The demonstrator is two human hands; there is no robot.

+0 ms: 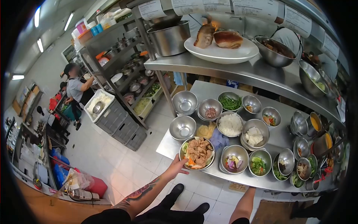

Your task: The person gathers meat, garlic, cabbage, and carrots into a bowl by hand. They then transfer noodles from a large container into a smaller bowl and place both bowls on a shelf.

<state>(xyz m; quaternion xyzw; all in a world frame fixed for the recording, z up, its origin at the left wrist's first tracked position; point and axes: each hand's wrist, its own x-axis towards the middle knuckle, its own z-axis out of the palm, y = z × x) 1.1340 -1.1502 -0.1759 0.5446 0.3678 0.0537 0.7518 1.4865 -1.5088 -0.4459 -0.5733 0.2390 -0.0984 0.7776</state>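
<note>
Left forearm (151,191), unclenched left hand (175,167) against a steel bowl (203,168) of meat (199,151) and vegetables (191,163), right hand out of sight

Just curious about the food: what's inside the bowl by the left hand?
In the bowl, brown meaty pieces sit on top, with pale greens and orange shreds at the edge; anything beneath is covered.

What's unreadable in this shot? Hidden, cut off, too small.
- Right hand: head view, hidden by the worktop; the right forearm shows.
- Food under the meat: head view, covered by the meat.
- Text on the order slips: head view, too small and blurred.
- Far-left co-worker's hands: head view, too small.
- Rest of the left sleeve: head view, cut off by the bottom edge.
</note>
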